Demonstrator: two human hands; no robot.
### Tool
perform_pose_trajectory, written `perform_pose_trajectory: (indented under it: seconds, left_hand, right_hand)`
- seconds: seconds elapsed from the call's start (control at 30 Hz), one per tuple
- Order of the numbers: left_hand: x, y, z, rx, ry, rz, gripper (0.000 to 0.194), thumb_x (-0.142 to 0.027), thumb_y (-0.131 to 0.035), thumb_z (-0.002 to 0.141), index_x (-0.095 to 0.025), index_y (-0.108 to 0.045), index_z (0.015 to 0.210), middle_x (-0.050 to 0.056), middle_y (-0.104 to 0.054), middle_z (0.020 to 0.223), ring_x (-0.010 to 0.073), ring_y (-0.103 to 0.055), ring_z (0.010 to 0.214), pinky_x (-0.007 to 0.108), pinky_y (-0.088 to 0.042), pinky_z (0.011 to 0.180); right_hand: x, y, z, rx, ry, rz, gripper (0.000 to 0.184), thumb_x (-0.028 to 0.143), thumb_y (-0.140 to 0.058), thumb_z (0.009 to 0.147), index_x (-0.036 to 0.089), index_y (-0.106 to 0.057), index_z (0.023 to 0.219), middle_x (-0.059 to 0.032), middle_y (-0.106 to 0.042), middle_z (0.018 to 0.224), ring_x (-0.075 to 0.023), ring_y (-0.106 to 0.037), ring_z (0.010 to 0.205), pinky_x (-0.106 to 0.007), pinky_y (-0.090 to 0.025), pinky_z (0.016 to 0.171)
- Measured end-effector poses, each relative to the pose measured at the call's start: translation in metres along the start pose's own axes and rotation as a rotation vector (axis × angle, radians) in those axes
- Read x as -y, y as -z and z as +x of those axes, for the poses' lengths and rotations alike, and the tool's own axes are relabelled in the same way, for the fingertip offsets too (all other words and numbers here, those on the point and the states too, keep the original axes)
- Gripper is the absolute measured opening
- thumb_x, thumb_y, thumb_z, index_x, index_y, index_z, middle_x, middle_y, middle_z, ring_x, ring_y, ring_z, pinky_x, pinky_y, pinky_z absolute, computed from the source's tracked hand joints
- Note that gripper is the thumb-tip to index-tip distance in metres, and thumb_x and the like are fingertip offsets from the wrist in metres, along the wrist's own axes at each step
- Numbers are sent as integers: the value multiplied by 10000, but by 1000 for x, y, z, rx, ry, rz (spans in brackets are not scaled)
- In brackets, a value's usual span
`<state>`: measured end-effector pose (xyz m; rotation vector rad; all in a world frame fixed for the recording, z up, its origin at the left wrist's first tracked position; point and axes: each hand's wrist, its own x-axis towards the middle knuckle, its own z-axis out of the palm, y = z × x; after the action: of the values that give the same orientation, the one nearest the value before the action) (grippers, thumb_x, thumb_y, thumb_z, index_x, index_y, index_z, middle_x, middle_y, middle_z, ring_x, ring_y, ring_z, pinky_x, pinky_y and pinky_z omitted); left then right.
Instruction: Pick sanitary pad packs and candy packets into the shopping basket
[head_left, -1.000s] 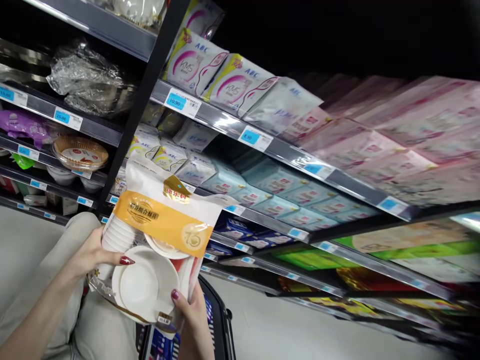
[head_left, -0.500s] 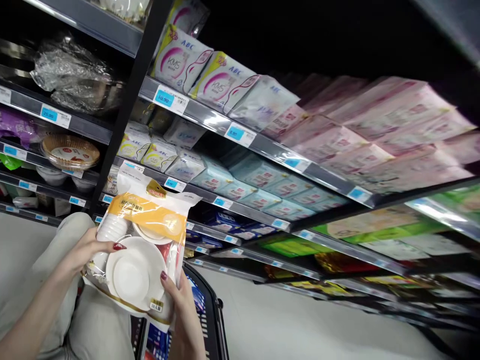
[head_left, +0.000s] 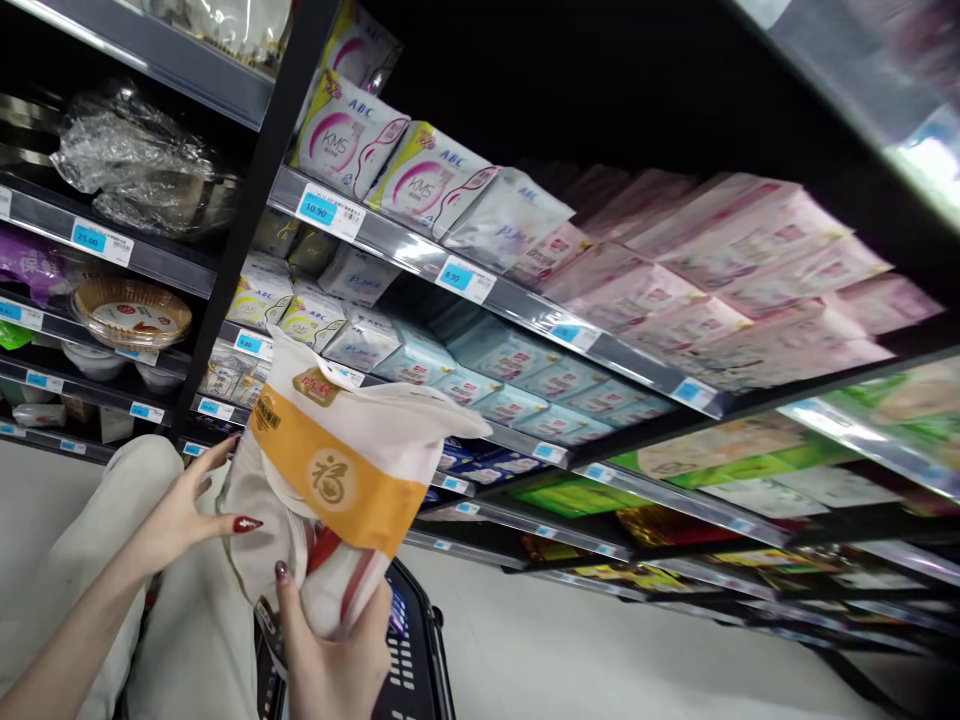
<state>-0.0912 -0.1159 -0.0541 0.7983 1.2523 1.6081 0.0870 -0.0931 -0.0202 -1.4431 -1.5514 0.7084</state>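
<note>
A clear plastic pack of disposable tableware is tilted in front of the shelves, with a white top and an orange band bearing a gold character. Pale bowls or plates and something red show through its lower part. My right hand grips its lower edge, thumb on the near face and the other fingers hidden behind. At the pack's left side is my left hand, fingers spread and thumb stretched toward the bag; whether the thumb touches it I cannot tell.
Below the pack stands a black shopping basket. Shelves ahead carry ABC packets, pink packets and blue packets. Left shelves hold paper trays in a clear tub. My bent knees are at lower left.
The pack has turned and tipped, its top swinging right, so its contents show less. My left hand has loosened from it and spread its fingers; my right hand still grips it.
</note>
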Motion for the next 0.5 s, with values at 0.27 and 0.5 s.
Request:
perform_pose_trajectory:
  seconds: [0.27, 0.5]
  left_hand:
    - [7, -38, -20, 208, -137, -471, 950, -540, -885, 563, -264, -539, 1403, 93, -552, 1453, 413, -349, 1430, 501, -293, 1191]
    - [18, -22, -19, 88, 84, -744, 259, -288, -817, 623, -167, -794, 850, 55, -790, 1027, 353, -614, 1215, 430, -401, 1146]
  right_hand:
    - [-2, -35, -16, -168, 917, -427, 400, 213, -455, 975, 90, -510, 1351, -223, -698, 1161, -416, -643, 1123, -519, -584, 794]
    - [-1, -42, -31, -3, 1046, -466, 411, 140, -535, 888, 82, -589, 1291, -179, -633, 1310, -457, -384, 1365, -583, -495, 919]
